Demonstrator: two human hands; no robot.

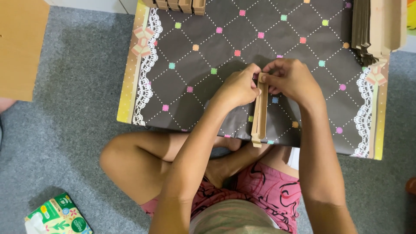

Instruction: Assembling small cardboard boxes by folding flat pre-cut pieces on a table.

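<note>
The folded cardboard strip (260, 113) stands on edge on the low table (208, 93), its near end reaching the table's front edge. Your left hand (237, 89) and right hand (289, 79) both pinch its far end, fingertips pressed together. More cardboard pieces (375, 28) are stacked at the table's far right corner, and a tissue pack (57, 216) lies on the carpet (73, 130).

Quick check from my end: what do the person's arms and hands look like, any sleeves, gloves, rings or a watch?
Both arms are bare from the wrists as far up as the view shows; no sleeves are visible. The left hand and right hand wear no gloves. No watch, bracelet or ring can be seen, though some fingers are curled out of sight.
</note>
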